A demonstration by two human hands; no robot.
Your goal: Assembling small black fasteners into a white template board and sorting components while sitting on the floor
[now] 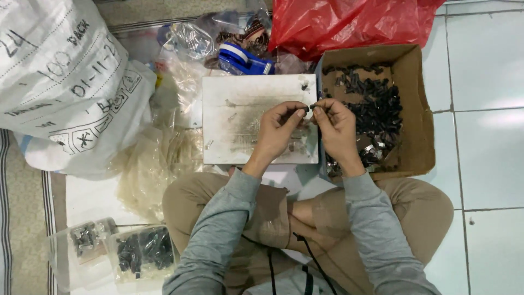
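Both forearms reach forward, grey-sleeved, converging; left hand (278, 131) and right hand (334, 127) meet nearly fingertip to fingertip. Fingers (295, 111) of each curl into a pinch; palms face inward.

Head view of a seated person, seen from above. Both arms wear long grey knit sleeves, the left sleeve (218, 229) entering from 7 o'clock and the right sleeve (379, 235) from 5 o'clock; each ends in a ribbed cuff at the wrist. The left hand (278, 131) and right hand (335, 128) are bare, without gloves, rings or a watch, and lie just above centre. The legs are clad in khaki-brown trousers (415, 210), creased at the knees, spanning 4 to 8 o'clock. Thin black cords (314, 259) hang over the lap near 6 o'clock.
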